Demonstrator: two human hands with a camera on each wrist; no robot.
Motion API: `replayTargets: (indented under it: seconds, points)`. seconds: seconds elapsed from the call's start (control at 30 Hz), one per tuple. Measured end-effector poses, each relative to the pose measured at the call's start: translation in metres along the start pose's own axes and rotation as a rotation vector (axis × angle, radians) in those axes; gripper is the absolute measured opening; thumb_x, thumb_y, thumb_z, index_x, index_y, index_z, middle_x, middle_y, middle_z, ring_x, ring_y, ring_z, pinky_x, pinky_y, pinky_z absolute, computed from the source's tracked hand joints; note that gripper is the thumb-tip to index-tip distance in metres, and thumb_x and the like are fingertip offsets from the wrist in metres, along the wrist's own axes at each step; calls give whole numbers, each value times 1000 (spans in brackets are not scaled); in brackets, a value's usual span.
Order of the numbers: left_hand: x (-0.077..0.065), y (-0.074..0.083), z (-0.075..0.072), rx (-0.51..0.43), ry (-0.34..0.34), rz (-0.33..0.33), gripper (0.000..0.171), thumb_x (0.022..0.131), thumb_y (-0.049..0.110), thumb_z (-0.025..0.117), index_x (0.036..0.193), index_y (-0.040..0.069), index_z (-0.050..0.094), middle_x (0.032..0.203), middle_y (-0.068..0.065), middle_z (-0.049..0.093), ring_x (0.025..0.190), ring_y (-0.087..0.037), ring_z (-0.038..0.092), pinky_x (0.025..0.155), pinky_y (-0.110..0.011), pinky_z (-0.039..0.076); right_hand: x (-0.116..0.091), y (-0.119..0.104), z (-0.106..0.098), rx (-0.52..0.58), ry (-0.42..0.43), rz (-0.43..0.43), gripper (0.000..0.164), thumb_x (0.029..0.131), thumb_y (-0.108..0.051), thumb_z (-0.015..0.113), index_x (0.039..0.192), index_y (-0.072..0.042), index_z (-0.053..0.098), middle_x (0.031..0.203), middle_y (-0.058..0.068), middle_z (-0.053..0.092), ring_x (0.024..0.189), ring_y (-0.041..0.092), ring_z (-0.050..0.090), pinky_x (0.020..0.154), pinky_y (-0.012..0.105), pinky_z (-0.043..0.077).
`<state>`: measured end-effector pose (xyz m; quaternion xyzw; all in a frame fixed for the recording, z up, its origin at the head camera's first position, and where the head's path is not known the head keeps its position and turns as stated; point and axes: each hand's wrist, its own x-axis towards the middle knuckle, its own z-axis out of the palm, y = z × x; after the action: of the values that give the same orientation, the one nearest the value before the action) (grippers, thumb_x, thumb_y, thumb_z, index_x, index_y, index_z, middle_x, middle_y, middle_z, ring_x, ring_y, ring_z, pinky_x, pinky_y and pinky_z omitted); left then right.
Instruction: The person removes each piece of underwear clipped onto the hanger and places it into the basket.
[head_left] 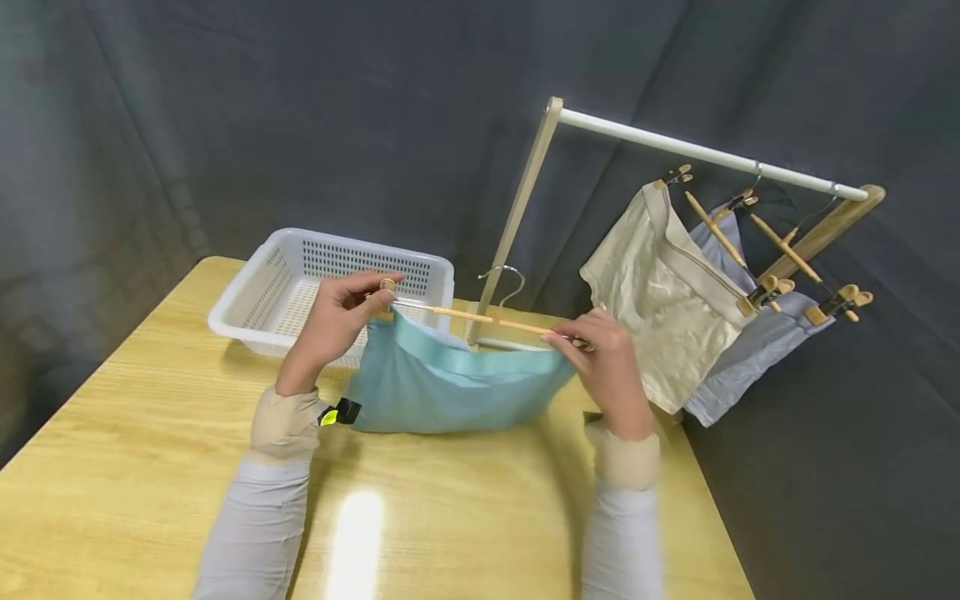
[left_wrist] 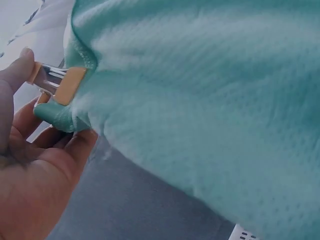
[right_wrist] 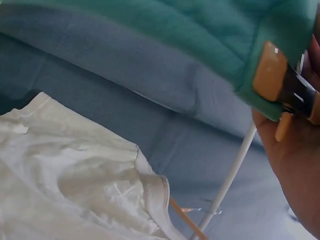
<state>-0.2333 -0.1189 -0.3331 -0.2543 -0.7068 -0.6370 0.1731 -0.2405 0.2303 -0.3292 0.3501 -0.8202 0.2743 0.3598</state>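
A teal garment [head_left: 457,400] with a waistband, apparently shorts, hangs from a wooden clip hanger [head_left: 491,320] above the table. My left hand [head_left: 330,321] pinches the hanger's left clip; in the left wrist view the thumb is on the handle of this clip [left_wrist: 70,86], whose pad lies on the teal cloth, with fingers behind. At the other end my right hand [head_left: 609,362] grips the right clip. In the right wrist view that clip [right_wrist: 270,72] bites the waistband's corner, and the fingers are partly out of frame. The hanger's metal hook [head_left: 512,271] points up.
A white perforated basket [head_left: 251,304] stands behind my left hand on the wooden table [head_left: 150,467]. On the right is a rack with a white rail [head_left: 660,143], from which cream shorts [head_left: 652,283] and a grey-blue garment [head_left: 757,350] hang on clip hangers. Dark curtain surrounds the table.
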Motion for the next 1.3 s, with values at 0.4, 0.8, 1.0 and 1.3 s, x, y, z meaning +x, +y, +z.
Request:
replayTargets:
  seconds: [0.4, 0.8, 1.0, 1.3]
  points:
    - [-4, -36, -4, 28, -102, -91, 28, 82, 20, 67, 108, 11, 68, 104, -8, 66, 90, -19, 61, 79, -28, 52, -15, -5, -2, -52, -13, 148, 14, 76, -23, 72, 85, -12, 73, 74, -3, 65, 78, 11, 47, 56, 21, 47]
    - [1, -35, -7, 43, -35, 5, 23, 82, 12, 66, 104, 7, 69, 99, -6, 67, 84, -17, 61, 71, -24, 53, -5, -11, 9, -178, 11, 100, 15, 77, -26, 73, 82, -12, 71, 73, -2, 65, 85, 21, 48, 82, 43, 35]
    - [1, -14, -4, 56, 21, 65, 22, 82, 5, 65, 102, -4, 67, 93, -5, 66, 79, -14, 61, 69, -20, 51, 2, -15, 23, -256, 3, 77, 24, 80, -32, 69, 87, -9, 70, 79, 2, 66, 93, 23, 51, 101, 51, 27]
    - [1, -11, 3, 44, 41, 73, 25, 82, 4, 63, 105, -6, 65, 95, -8, 66, 80, -14, 59, 67, -18, 50, 8, -26, 46, -188, -51, 4, 26, 84, -26, 66, 101, -5, 67, 94, 6, 66, 98, 22, 55, 96, 39, 40]
